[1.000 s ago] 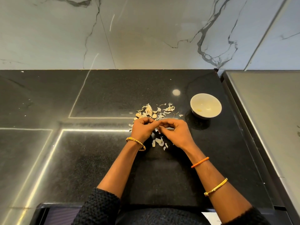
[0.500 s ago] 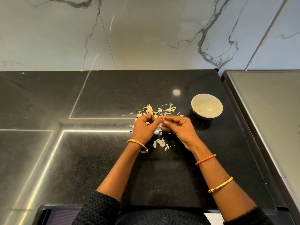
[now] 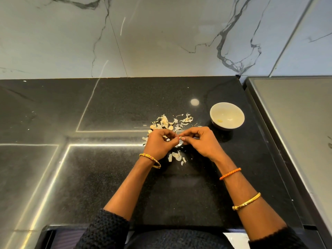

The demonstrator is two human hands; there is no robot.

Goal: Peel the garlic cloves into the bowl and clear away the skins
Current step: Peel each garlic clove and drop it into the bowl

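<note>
A: Starting left of the bowl, what's there?

B: Glossy black speckled counter (image 3: 111, 108) under a veined marble wall (image 3: 161, 42). The left hand (image 3: 159, 143), a gold bangle (image 3: 150, 159) on its wrist, has its fingers curled in, pinching one end of a small pale garlic clove (image 3: 180, 137).

A: And the other end?

B: The right hand (image 3: 202, 141) pinches it with curled fingertips; both meet just left of the bowl. Thin, papery, ragged skins (image 3: 172, 122) lie scattered beyond the hands, with a few more flakes (image 3: 177, 157) nearer the person.

A: The bowl itself?

B: Round, pale and smooth inside, the bowl (image 3: 239, 121) stands on the counter. It holds only a small yellowish bit, too small to identify.

A: Anything changed?

B: Half a second ago the fingertips were slightly apart; now they touch at the clove. Bowl and skins have stayed put.
</note>
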